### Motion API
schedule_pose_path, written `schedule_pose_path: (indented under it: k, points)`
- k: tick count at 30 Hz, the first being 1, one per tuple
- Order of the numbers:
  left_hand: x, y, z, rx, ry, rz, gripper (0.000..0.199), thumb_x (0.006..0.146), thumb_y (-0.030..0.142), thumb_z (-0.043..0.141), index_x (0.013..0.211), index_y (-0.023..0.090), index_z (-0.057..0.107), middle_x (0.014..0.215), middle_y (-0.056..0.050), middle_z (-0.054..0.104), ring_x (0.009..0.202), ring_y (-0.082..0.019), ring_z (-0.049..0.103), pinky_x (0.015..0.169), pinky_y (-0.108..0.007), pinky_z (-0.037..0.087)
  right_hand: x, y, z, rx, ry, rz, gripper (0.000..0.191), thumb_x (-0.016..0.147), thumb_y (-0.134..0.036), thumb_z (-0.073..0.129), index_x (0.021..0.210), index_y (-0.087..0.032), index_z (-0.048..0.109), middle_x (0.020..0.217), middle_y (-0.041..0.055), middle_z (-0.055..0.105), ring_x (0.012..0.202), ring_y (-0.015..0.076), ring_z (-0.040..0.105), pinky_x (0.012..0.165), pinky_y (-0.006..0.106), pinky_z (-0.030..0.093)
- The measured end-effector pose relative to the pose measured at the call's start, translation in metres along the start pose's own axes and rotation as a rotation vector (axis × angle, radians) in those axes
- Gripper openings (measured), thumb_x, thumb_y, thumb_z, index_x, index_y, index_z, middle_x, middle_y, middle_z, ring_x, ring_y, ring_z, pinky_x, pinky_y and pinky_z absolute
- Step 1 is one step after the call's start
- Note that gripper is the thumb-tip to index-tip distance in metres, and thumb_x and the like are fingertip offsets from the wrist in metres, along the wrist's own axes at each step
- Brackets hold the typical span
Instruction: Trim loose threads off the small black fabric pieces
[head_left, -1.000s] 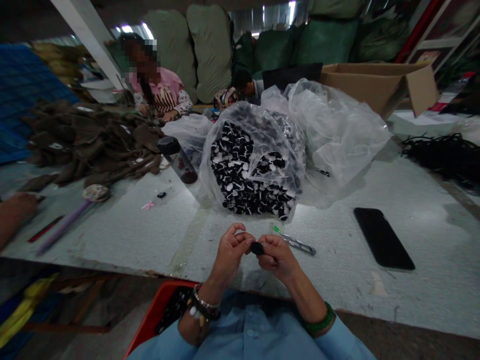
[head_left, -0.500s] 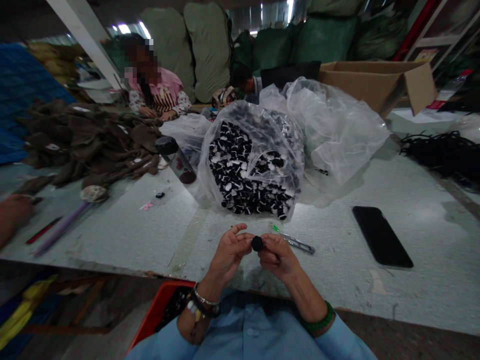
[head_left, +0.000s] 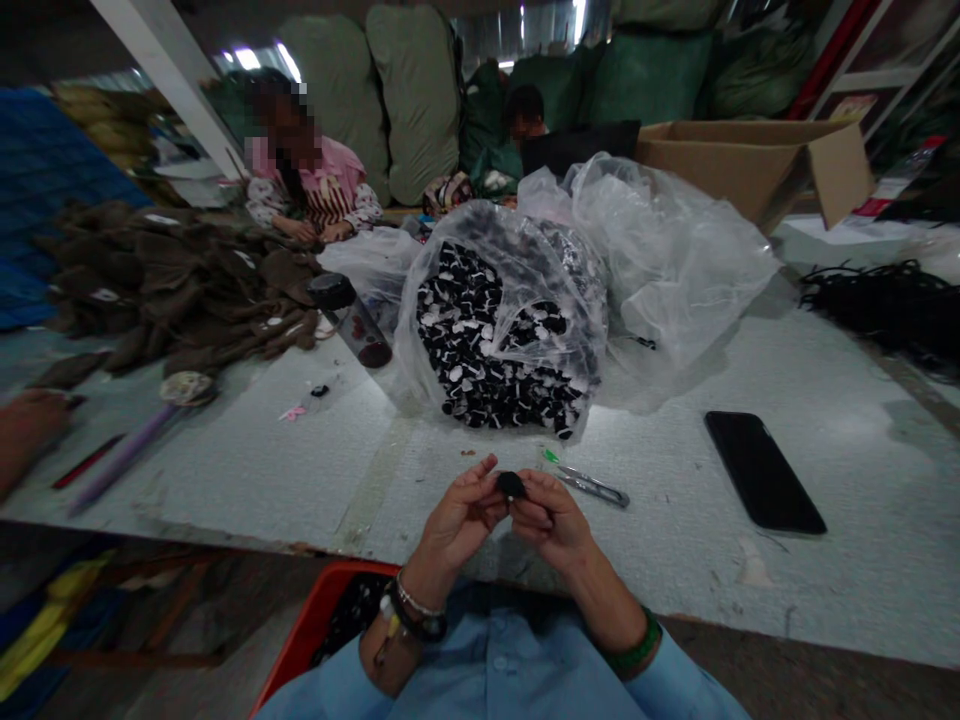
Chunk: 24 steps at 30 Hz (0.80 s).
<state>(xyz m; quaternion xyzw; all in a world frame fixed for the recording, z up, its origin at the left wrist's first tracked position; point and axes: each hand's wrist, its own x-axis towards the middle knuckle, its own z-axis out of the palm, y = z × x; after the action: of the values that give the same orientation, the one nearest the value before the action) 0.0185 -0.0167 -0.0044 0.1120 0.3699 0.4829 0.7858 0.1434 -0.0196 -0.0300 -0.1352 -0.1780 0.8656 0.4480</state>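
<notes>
Between my hands is a small black fabric-like piece [head_left: 511, 483] with a white spot at its lower edge; its exact kind is unclear. My left hand [head_left: 459, 518] pinches it from one side, its index finger raised. From the other side my right hand [head_left: 556, 518] grips it between thumb and fingers. Just beyond them lies a clear plastic bag [head_left: 504, 335], open toward me and full of similar black pieces with white bits. Metal thread snips [head_left: 594, 486] with a green tip rest on the table near my right hand.
A black phone [head_left: 765, 472] lies at right. Left are a dark-lidded bottle [head_left: 351, 322], brown garments [head_left: 187, 270], a purple-handled tool [head_left: 124, 455] and another person's hand [head_left: 30, 430]. A red bin [head_left: 300, 620] stands below the table edge. Two people sit across.
The black piece has been tilted in my fingers, and a white spot now shows on it. My left hand has shifted slightly. At the back, a person has raised their head.
</notes>
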Motion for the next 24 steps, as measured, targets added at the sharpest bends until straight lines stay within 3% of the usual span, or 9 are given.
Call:
schedule_pose_path:
  k: [6, 15, 18, 21, 24]
  points:
    - [-0.002, 0.001, -0.005, 0.11, -0.031, 0.1, 0.038, 0.06, 0.01, 0.063, 0.092, 0.018, 0.045, 0.063, 0.003, 0.054, 0.052, -0.006, 0.05, 0.05, -0.017, 0.038, -0.002, 0.002, -0.001, -0.112, 0.058, -0.032, 0.013, 0.067, -0.024, 0.059, 0.069, -0.014, 0.053, 0.038, -0.0104, 0.028, 0.032, 0.0006, 0.015, 0.031, 0.012, 0.012]
    - [-0.017, -0.003, -0.013, 0.073, -0.092, -0.026, 0.037, 0.058, 0.01, 0.064, 0.09, 0.016, 0.048, 0.06, 0.003, 0.053, 0.047, -0.005, 0.047, 0.046, -0.016, 0.036, -0.008, 0.008, 0.009, -0.227, 0.072, -0.021, 0.014, 0.066, -0.025, 0.061, 0.066, -0.015, 0.051, 0.038, -0.0096, 0.034, 0.03, 0.0004, 0.019, 0.031, 0.014, 0.011]
    - [-0.024, 0.001, -0.015, 0.122, -0.083, 0.011, 0.036, 0.057, 0.011, 0.065, 0.089, 0.017, 0.049, 0.057, 0.004, 0.051, 0.046, -0.005, 0.046, 0.047, -0.017, 0.036, -0.011, 0.01, 0.013, -0.314, 0.06, 0.001, 0.016, 0.065, -0.027, 0.061, 0.066, -0.014, 0.051, 0.038, -0.0097, 0.035, 0.03, 0.0004, 0.019, 0.031, 0.014, 0.012]
    - [-0.043, 0.017, -0.032, 0.233, -0.017, 0.133, 0.035, 0.056, 0.012, 0.065, 0.086, 0.019, 0.048, 0.058, 0.004, 0.054, 0.053, -0.008, 0.051, 0.052, -0.019, 0.039, -0.012, 0.006, 0.012, -0.568, 0.1, -0.032, 0.017, 0.069, -0.03, 0.056, 0.071, -0.012, 0.055, 0.04, -0.0078, 0.039, 0.03, 0.0013, 0.022, 0.032, 0.015, 0.013]
    - [-0.079, 0.035, -0.076, 0.398, 0.131, 0.254, 0.033, 0.055, 0.015, 0.066, 0.083, 0.02, 0.049, 0.06, 0.004, 0.056, 0.054, -0.01, 0.052, 0.05, -0.019, 0.037, -0.009, -0.006, 0.005, -0.933, 0.21, -0.165, 0.019, 0.072, -0.03, 0.051, 0.072, -0.013, 0.058, 0.042, -0.0063, 0.042, 0.033, 0.0035, 0.028, 0.034, 0.017, 0.019]
